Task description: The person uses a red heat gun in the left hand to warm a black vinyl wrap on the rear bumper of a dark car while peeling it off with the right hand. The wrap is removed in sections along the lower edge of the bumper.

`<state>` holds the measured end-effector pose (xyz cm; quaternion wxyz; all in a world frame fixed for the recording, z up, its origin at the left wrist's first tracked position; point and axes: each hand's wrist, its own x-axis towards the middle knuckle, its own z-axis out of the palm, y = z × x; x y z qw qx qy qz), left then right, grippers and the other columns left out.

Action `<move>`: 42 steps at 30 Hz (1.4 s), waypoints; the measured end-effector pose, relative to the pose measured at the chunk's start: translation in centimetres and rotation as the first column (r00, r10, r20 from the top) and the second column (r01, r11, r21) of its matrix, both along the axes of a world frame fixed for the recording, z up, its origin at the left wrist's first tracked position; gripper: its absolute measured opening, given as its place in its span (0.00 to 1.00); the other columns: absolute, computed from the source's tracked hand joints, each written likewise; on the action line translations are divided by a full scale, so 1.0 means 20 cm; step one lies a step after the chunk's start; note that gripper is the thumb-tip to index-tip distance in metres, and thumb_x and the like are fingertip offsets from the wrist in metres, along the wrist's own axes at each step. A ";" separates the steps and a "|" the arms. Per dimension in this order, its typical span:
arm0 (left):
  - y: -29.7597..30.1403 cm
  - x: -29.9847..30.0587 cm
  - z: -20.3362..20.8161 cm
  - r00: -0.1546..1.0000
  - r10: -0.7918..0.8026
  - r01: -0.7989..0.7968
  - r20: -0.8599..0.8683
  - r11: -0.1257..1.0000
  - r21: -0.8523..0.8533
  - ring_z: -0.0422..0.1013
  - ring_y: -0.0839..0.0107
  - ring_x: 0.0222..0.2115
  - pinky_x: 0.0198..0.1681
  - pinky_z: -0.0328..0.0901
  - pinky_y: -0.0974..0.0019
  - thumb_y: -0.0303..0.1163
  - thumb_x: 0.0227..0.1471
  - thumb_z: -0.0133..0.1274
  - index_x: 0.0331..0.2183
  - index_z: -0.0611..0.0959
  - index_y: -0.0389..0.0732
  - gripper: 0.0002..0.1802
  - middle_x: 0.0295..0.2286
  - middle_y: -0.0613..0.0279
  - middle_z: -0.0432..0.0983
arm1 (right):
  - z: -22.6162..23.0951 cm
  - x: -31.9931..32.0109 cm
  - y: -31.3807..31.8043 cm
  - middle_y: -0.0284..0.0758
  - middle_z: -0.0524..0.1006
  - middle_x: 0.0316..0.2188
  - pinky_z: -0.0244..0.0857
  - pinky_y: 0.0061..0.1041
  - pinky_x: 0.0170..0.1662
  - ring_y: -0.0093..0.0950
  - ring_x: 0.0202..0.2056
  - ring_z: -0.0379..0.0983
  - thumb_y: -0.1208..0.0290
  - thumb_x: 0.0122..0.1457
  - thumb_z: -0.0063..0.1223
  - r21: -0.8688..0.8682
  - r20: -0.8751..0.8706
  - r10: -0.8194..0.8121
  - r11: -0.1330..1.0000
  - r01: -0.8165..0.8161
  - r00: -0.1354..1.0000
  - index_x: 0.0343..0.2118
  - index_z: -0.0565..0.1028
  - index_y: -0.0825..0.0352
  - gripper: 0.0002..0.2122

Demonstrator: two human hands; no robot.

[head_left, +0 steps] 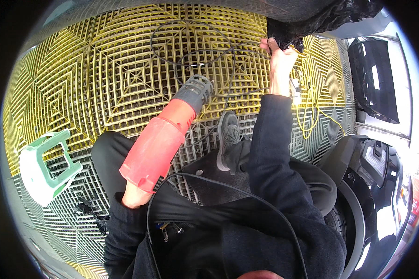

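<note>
A red heat gun [156, 144] with a dark slotted nozzle is gripped in my left hand [137, 195], over my left leg. Its nozzle points up and to the right, over the yellow floor grating. The gun's body hides most of my left fingers. My right arm reaches forward, and my right hand [282, 60] is closed on the lower edge of a crumpled, glossy black film [295, 32]. That film hangs along the edge of a dark car body part at the top.
A green-and-white stool [30, 172] stands at left, with black film scraps [95, 214] nearby. A black cord [246, 190] crosses my lap; more cord loops ahead. A yellow cable [307, 121] lies at right, near a car's headlight [375, 160] and a glossy black panel [375, 79].
</note>
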<state>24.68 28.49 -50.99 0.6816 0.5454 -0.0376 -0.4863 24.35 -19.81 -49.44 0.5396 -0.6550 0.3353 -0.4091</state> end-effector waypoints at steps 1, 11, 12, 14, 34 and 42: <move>0.00 0.00 0.00 0.998 -0.040 0.038 0.057 0.999 0.036 0.75 0.73 0.41 0.46 0.71 0.69 0.20 0.58 0.55 0.48 0.79 0.35 0.15 0.40 0.61 0.78 | 0.00 -0.01 0.02 0.46 0.84 0.28 0.78 0.26 0.33 0.30 0.25 0.81 0.83 0.61 0.56 0.012 0.013 0.013 1.000 -0.013 1.000 0.35 0.81 0.79 0.04; 0.00 -0.03 0.03 0.997 0.013 -0.013 -0.077 1.000 -0.008 0.75 0.72 0.43 0.48 0.70 0.67 0.19 0.59 0.53 0.50 0.78 0.34 0.16 0.42 0.60 0.78 | 0.06 -0.05 0.11 0.49 0.83 0.29 0.78 0.29 0.35 0.33 0.26 0.82 0.82 0.62 0.55 0.040 0.005 0.040 0.998 -0.040 0.999 0.36 0.81 0.79 0.05; 0.00 -0.03 0.03 0.999 -0.015 0.014 -0.035 1.000 -0.015 0.75 0.71 0.43 0.48 0.70 0.67 0.19 0.59 0.53 0.50 0.78 0.34 0.16 0.43 0.60 0.78 | 0.06 -0.05 0.12 0.49 0.83 0.30 0.78 0.29 0.35 0.33 0.26 0.82 0.82 0.62 0.55 0.043 -0.007 0.041 0.998 -0.041 0.999 0.36 0.80 0.79 0.06; -0.01 -0.02 0.02 0.992 0.020 -0.022 -0.129 1.000 -0.016 0.75 0.71 0.43 0.49 0.70 0.66 0.19 0.59 0.54 0.50 0.78 0.34 0.16 0.43 0.60 0.78 | 0.07 -0.05 0.14 0.49 0.83 0.30 0.78 0.30 0.36 0.33 0.27 0.82 0.81 0.62 0.54 0.056 -0.015 0.032 0.998 -0.031 0.999 0.37 0.80 0.78 0.06; -0.14 0.03 0.06 1.000 -0.002 0.002 -0.011 1.000 0.029 0.76 0.72 0.42 0.48 0.71 0.67 0.20 0.59 0.55 0.48 0.80 0.34 0.14 0.41 0.60 0.79 | -0.05 0.06 -0.46 0.62 0.64 0.59 0.59 0.60 0.63 0.55 0.61 0.64 0.46 0.68 0.39 0.607 0.398 0.267 0.641 -0.470 0.878 0.61 0.61 0.79 0.34; -0.13 0.00 0.03 0.999 0.001 -0.001 0.054 1.000 0.006 0.76 0.70 0.42 0.49 0.71 0.66 0.18 0.59 0.53 0.50 0.78 0.34 0.16 0.42 0.59 0.78 | -0.15 0.22 -0.67 0.32 0.68 0.25 0.59 0.22 0.23 0.25 0.21 0.62 0.62 0.72 0.37 0.530 0.812 0.436 -0.269 -0.804 0.389 0.53 0.68 0.75 0.19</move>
